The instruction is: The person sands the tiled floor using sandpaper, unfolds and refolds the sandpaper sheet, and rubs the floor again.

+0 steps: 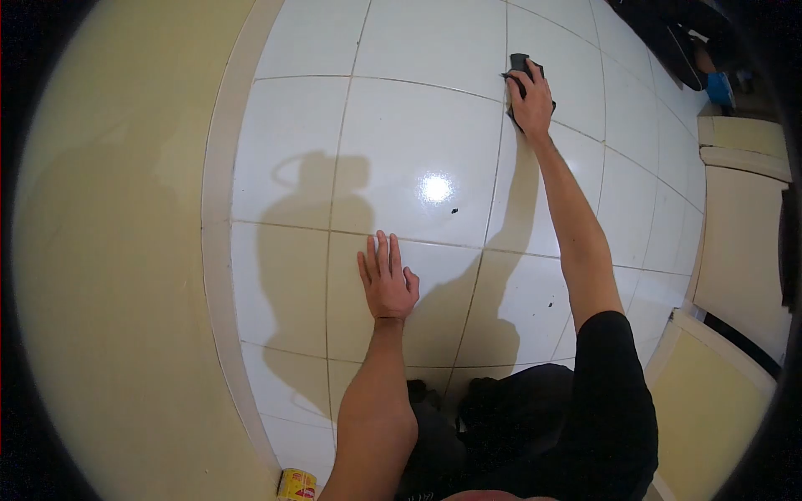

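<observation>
My left hand [388, 280] lies flat on the white tiled floor [418, 142], fingers stretched out and nothing in it. Farther off, at the upper right, my right hand [531, 107] presses a bunched dark cloth [520, 63] against the tiles. Parts of the cloth stick out past the fingertips and on both sides of the palm; the rest is hidden under the hand. Between my two arms a small dark speck [454, 211] sits on a tile, and another speck [550, 305] lies nearer my right forearm.
A yellow wall [125, 234] with a pale skirting [219, 225] runs along the left. At bottom left stands a yellow and red packet or can [297, 484]. Another person's dark-clothed leg [668, 37] shows at top right, above a doorway edge [743, 159] and yellow panel [710, 376].
</observation>
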Motion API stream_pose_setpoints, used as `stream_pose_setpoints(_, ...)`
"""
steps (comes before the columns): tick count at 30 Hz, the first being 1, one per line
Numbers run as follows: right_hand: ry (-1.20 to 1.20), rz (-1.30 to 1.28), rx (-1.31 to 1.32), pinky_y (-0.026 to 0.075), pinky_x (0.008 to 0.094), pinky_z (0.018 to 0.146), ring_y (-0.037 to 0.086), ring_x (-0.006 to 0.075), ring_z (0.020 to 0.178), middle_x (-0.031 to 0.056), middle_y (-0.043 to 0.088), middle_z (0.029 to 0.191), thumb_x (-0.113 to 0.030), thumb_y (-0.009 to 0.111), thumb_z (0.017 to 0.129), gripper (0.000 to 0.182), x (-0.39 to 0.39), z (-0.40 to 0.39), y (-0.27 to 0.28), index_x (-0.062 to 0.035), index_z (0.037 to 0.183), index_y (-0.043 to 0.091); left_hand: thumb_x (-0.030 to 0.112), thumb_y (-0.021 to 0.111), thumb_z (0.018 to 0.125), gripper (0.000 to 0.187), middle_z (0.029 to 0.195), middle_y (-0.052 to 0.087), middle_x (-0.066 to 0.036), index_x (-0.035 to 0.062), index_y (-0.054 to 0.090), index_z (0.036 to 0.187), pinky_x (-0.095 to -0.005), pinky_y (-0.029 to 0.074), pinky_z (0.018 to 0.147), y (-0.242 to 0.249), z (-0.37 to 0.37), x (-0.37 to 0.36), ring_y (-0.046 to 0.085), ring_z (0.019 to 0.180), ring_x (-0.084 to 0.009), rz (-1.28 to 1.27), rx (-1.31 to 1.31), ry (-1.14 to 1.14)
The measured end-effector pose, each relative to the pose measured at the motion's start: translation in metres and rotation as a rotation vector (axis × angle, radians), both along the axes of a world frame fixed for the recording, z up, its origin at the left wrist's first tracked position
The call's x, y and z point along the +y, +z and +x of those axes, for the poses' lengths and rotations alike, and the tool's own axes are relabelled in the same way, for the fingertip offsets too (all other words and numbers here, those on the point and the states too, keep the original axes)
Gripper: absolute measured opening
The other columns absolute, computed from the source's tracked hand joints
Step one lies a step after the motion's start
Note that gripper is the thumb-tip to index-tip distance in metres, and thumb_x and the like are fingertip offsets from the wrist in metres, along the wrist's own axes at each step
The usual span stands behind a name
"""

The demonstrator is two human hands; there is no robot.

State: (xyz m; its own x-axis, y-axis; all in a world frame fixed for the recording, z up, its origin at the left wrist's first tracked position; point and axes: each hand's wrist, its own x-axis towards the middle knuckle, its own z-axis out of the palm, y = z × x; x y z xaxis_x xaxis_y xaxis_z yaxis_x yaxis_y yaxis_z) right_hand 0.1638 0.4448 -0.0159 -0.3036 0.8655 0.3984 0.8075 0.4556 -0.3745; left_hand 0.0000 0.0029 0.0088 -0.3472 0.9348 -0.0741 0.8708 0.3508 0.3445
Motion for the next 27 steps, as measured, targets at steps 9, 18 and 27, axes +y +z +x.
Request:
stream_pose_setpoints(9,0.180,-0.005,-0.044,0.036,0.0515,0.121,0.050,0.0351,0.140,0.0140,0.051,0.156,-0.026,0.067,0.098,0.023,0.000,0.004,-0.001,-0.0163,0.117,0.075,0.018,0.055,0.091,0.074,0.167,0.030,-0.019,0.0012,0.034,0.160,-0.0590,0.017,0.128,0.002,0.000,0.002,0.022,0.157,-0.0390,0.002,-0.008,0.000)
stream_pose_setpoints(18,0.174,0.018,0.037,0.040,0.0472,0.117,0.055,0.0351,0.133,0.0126,0.059,0.148,-0.025,0.067,0.097,0.025,0.007,0.001,-0.006,-0.0121,0.116,0.078,0.017,0.055,0.091,0.076,0.167,0.029,-0.019,0.0012,0.032,0.161,-0.0590,0.016,0.128,-0.001,0.001,0.000,0.022,0.157,-0.0394,0.006,-0.014,-0.002)
stream_pose_setpoints(27,0.202,0.053,0.025,0.040,0.0499,0.117,0.057,0.0354,0.131,0.0154,0.062,0.141,-0.019,0.067,0.095,0.023,0.006,0.000,-0.008,-0.0110,0.115,0.077,0.018,0.055,0.090,0.076,0.167,0.030,-0.020,0.0007,0.033,0.161,-0.0595,0.016,0.127,-0.001,0.001,0.002,0.023,0.157,-0.0403,0.024,-0.007,0.003)
